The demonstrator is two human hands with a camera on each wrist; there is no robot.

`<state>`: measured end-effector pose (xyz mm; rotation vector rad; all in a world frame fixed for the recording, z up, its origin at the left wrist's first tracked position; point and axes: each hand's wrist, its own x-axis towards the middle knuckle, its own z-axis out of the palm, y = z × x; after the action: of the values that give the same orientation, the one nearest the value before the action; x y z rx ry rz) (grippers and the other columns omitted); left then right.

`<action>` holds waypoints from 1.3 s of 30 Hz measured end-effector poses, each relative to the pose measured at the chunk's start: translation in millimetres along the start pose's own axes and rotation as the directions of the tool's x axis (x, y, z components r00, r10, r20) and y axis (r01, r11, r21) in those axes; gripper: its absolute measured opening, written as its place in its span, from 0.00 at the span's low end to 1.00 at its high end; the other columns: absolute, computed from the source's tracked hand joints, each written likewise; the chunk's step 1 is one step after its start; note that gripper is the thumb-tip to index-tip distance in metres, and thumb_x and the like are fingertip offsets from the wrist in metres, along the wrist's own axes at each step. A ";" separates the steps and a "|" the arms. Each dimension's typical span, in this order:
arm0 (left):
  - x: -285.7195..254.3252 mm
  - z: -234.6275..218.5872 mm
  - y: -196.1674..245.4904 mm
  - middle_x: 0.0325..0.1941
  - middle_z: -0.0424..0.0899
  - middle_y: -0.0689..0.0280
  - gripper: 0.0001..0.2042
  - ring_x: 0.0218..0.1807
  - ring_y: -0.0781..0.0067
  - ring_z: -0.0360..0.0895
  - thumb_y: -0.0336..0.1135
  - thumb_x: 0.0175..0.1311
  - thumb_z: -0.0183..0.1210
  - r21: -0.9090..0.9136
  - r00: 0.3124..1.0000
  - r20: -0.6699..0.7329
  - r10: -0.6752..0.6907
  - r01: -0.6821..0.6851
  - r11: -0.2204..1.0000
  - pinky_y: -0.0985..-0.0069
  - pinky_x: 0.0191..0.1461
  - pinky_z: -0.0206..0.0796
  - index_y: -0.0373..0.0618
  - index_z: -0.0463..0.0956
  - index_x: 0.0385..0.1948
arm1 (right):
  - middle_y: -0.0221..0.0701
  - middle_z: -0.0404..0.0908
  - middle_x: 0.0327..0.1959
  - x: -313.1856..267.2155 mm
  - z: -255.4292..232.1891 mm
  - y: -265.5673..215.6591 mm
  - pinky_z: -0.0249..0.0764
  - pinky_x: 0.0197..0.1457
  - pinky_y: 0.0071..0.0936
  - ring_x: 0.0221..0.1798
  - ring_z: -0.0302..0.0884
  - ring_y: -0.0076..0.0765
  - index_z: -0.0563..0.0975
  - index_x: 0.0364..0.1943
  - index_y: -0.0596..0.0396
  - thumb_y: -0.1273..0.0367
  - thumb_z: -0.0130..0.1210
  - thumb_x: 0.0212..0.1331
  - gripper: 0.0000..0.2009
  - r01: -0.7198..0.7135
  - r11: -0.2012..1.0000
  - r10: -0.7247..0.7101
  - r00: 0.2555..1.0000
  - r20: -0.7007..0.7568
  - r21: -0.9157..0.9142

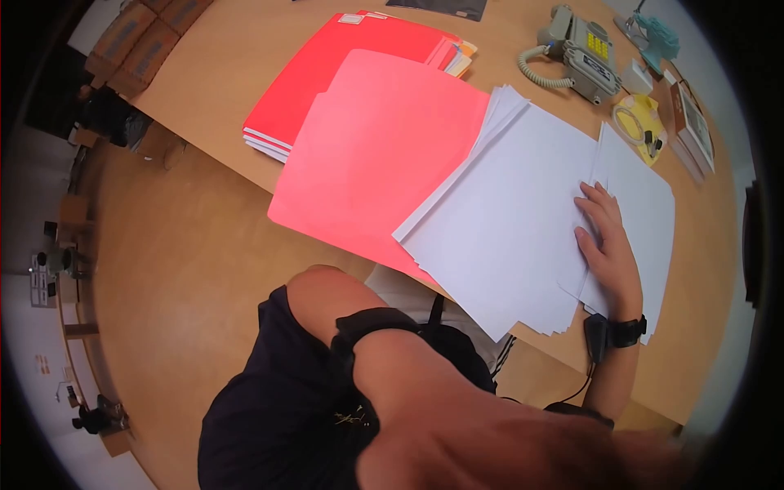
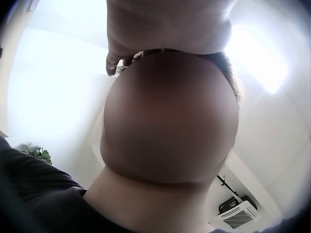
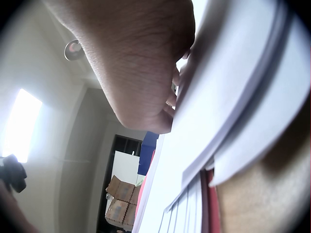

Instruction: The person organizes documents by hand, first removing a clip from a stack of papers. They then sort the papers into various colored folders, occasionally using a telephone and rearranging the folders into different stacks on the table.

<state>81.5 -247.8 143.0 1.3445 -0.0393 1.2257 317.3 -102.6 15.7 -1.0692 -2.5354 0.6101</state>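
Note:
My right hand (image 1: 608, 245) rests on a stack of white paper sheets (image 1: 506, 212), fingers relaxed and slightly spread. Its fingertips lie near where this stack overlaps more white sheets (image 1: 649, 204) on the right. The right wrist view shows the palm heel low over the layered paper edges. Under the left part of the stack lies a light red file folder (image 1: 376, 147). My left hand (image 2: 167, 29) is raised to the head in the left wrist view, close above the face. Most of its fingers are hidden behind the head; a few fingertips show at one side.
A pile of red folders (image 1: 318, 82) lies behind the light red one. At the back right are a corded telephone (image 1: 584, 53), a yellow item (image 1: 641, 122) with a coiled cable and a thick book (image 1: 692, 131). Cardboard boxes (image 1: 143, 49) stand beyond the desk's left edge.

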 end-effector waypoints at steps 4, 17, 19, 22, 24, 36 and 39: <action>9.1 -13.2 -9.6 0.48 0.79 0.62 0.16 0.46 0.68 0.73 0.33 0.65 0.54 0.106 0.996 0.083 -0.019 0.010 0.994 0.70 0.62 0.58 0.38 0.72 0.53 | 0.37 0.67 0.70 1.7 -0.6 -2.6 0.38 0.81 0.50 0.78 0.52 0.50 0.74 0.58 0.57 0.74 0.54 0.58 0.20 -0.017 1.000 0.017 1.000 0.004 0.013; -6.6 1.6 1.9 0.37 0.77 0.58 0.04 0.31 0.69 0.75 0.20 0.49 0.56 0.869 0.954 -0.060 0.292 -0.094 0.486 0.76 0.32 0.70 0.38 0.73 0.18 | 0.37 0.68 0.69 -1.5 0.4 -0.7 0.39 0.81 0.49 0.77 0.53 0.51 0.74 0.58 0.57 0.73 0.54 0.59 0.20 0.001 1.000 -0.001 1.000 -0.011 -0.003; -11.9 7.6 6.8 0.38 0.77 0.57 0.03 0.32 0.68 0.75 0.21 0.49 0.56 0.821 0.960 -0.067 0.273 -0.102 0.561 0.74 0.34 0.69 0.39 0.71 0.22 | 0.37 0.68 0.69 -1.2 -0.4 -1.9 0.40 0.81 0.49 0.77 0.53 0.51 0.74 0.58 0.56 0.73 0.54 0.60 0.20 0.000 1.000 0.000 1.000 -0.013 0.004; -9.7 7.4 8.2 0.41 0.77 0.56 0.06 0.35 0.65 0.75 0.22 0.50 0.57 0.735 0.967 -0.075 0.243 -0.111 0.669 0.70 0.38 0.69 0.41 0.69 0.27 | 0.37 0.68 0.69 -1.3 -0.6 -2.0 0.40 0.81 0.50 0.77 0.53 0.52 0.74 0.58 0.56 0.72 0.54 0.60 0.19 -0.010 1.000 0.010 1.000 -0.014 0.013; -13.9 8.5 14.3 0.43 0.77 0.56 0.09 0.37 0.64 0.75 0.23 0.51 0.58 0.664 0.972 -0.078 0.223 -0.116 0.738 0.68 0.40 0.68 0.43 0.68 0.31 | 0.37 0.68 0.69 -2.0 -0.9 0.7 0.39 0.80 0.51 0.77 0.53 0.52 0.74 0.58 0.56 0.71 0.55 0.60 0.19 -0.015 1.000 0.016 1.000 -0.016 0.013; -27.2 4.4 46.4 0.53 0.76 0.52 0.24 0.48 0.55 0.77 0.27 0.56 0.62 0.224 0.995 -0.052 0.088 -0.074 0.972 0.55 0.54 0.64 0.51 0.59 0.52 | 0.38 0.67 0.70 -1.8 -0.8 7.4 0.38 0.80 0.55 0.77 0.52 0.54 0.74 0.58 0.54 0.70 0.55 0.60 0.19 -0.003 1.000 0.003 1.000 0.010 0.000; -27.1 7.7 48.3 0.56 0.75 0.51 0.29 0.51 0.52 0.77 0.29 0.57 0.64 0.099 0.998 -0.029 0.055 -0.052 0.994 0.51 0.58 0.63 0.53 0.57 0.58 | 0.38 0.67 0.70 -2.0 -1.7 7.1 0.38 0.80 0.55 0.77 0.52 0.54 0.74 0.57 0.54 0.70 0.55 0.60 0.19 -0.005 1.000 0.005 1.000 0.009 0.001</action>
<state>41.8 -282.6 161.8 1.4161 0.0075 1.3082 323.7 -99.1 13.3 -1.0756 -2.5399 0.6193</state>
